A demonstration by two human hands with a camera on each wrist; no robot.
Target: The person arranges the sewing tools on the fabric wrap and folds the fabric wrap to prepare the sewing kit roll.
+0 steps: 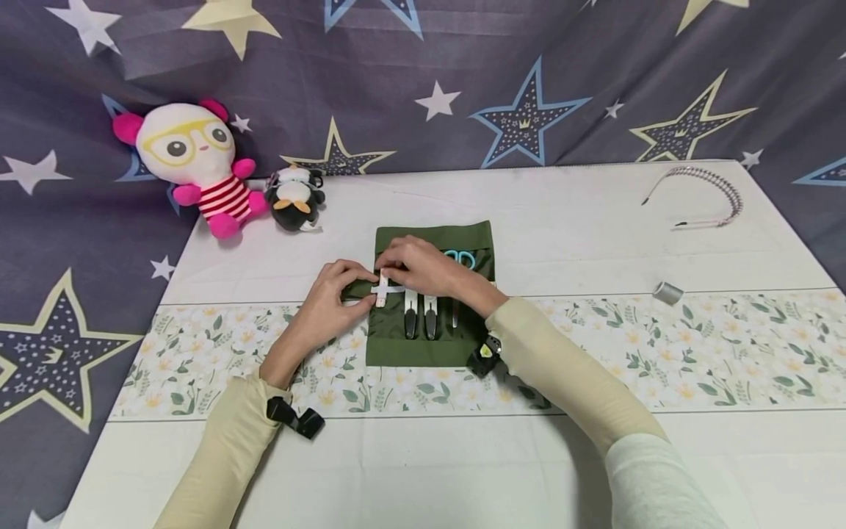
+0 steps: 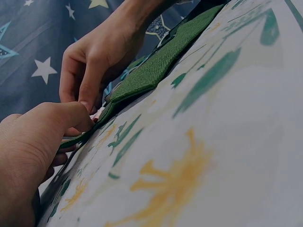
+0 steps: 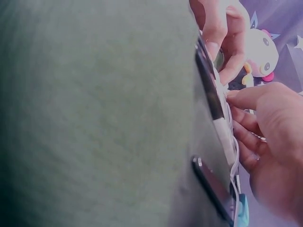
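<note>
A dark green fabric organizer point(image 1: 432, 354) lies flat with a white elastic band point(image 1: 396, 289) across it. My left hand point(image 1: 333, 303) pinches its left edge; the left wrist view shows the green cloth point(image 2: 137, 82) between thumb and fingers. With its fingertips, my right hand point(image 1: 423, 266) pinches the top of a small white-and-pink strip point(image 1: 381, 300) at the band's left end. Two slim white-and-black tools point(image 1: 410, 319) stand side by side under the band. Right of them are scissors with light-blue handles point(image 1: 468, 258), partly hidden by my right hand.
A pink-and-white plush toy point(image 1: 225, 195) and a penguin plush point(image 1: 292, 200) sit at the back left. A beaded headband point(image 1: 717, 180) lies at the back right, with a small grey cylinder point(image 1: 668, 293) nearer. A floral strip point(image 1: 595, 353) crosses the white table.
</note>
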